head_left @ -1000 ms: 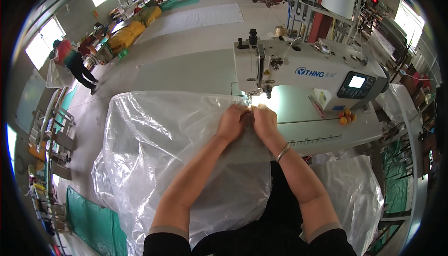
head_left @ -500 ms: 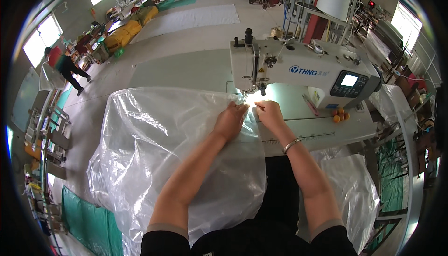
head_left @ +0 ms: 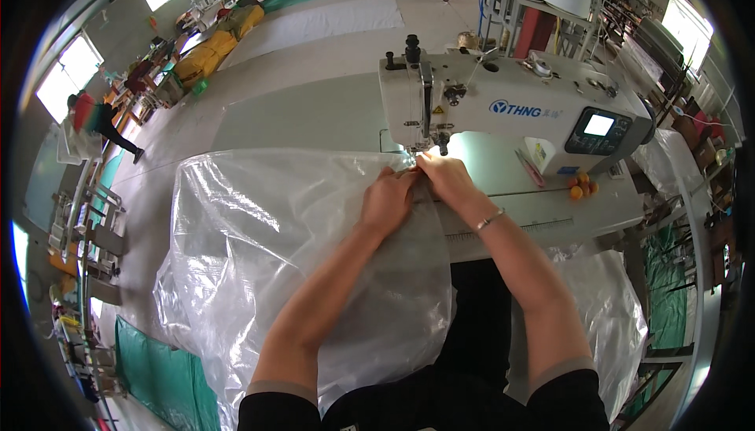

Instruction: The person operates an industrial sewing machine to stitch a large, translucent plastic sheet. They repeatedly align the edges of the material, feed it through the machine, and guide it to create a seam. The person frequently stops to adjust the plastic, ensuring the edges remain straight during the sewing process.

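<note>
Over the counter's [head_left: 314, 116] near edge drapes a clear sheet [head_left: 236, 242], mostly left of the left hand [head_left: 388, 201] and right hand [head_left: 448, 179], both pinching its far-right corner.

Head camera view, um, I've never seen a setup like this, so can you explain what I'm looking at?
Sure. A wide fisheye camera on the person's head looks down, so straight edges bend and the forearms enter from below. The big white machine is a sewing machine on a pale table. The left hand and right hand are at the edge of a clear plastic sheet, near the needle; their exact grip is hard to see. Small orange balls and a slim tool lie nearby.
</note>
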A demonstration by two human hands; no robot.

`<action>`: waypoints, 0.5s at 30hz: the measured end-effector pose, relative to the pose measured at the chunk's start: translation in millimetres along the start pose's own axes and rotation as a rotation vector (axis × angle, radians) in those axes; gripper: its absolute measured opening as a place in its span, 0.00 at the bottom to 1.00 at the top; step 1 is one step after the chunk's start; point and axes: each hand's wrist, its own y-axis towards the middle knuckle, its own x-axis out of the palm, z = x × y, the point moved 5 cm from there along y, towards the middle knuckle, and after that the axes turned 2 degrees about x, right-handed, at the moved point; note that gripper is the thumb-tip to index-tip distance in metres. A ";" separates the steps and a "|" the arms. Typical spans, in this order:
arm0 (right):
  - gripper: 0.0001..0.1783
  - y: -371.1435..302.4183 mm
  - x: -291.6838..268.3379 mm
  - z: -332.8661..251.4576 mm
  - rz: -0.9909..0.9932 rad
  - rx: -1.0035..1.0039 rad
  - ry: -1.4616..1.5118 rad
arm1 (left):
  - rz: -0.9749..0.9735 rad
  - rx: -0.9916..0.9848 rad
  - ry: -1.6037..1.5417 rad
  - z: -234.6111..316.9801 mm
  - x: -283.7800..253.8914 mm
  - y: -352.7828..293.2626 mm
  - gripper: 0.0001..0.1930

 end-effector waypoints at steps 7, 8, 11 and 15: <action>0.10 -34.6 -7.7 -18.5 0.002 0.448 0.188 | -0.117 -0.216 -0.025 -24.1 4.0 2.5 0.12; 0.14 -42.8 -9.6 -23.6 -0.014 0.484 0.182 | -0.101 -0.184 -0.054 -23.0 4.3 3.5 0.12; 0.13 -52.9 -15.3 -28.9 0.106 0.500 0.202 | -0.081 -0.149 -0.081 -19.1 4.5 4.9 0.11; 0.09 -46.6 -8.0 -49.2 0.016 0.339 -0.077 | -0.123 -0.228 -0.046 -16.8 1.9 8.7 0.11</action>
